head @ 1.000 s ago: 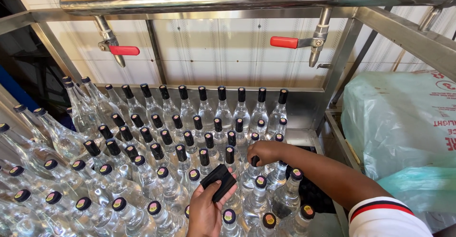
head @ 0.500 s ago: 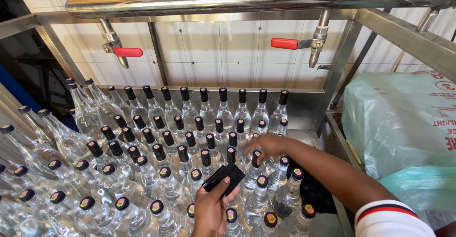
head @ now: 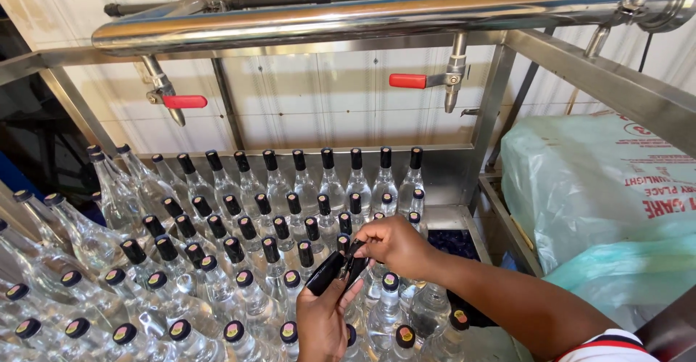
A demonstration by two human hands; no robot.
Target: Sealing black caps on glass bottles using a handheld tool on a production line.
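Many clear glass bottles point(head: 246, 210) with black caps stand packed together on a steel bench. My left hand point(head: 322, 322) comes up from the bottom edge and holds a small stack of flat black cap sleeves point(head: 328, 271) over the bottles. My right hand point(head: 395, 246) reaches in from the right, its sleeve striped. Its fingertips pinch one black sleeve point(head: 355, 249) at the top end of the stack. Both hands hover just above the bottle tops near the bench's right side.
A shiny steel pipe point(head: 362, 14) runs overhead with two taps that have red handles point(head: 185, 101) point(head: 408, 80). A steel frame post point(head: 493, 115) stands at the right. Pale green plastic sacks point(head: 602, 202) lie beyond it. White tiles cover the back wall.
My right hand has left the bottle top it was touching and moved to the black stack, where it now pinches a sleeve. My left hand has lifted the stack slightly.
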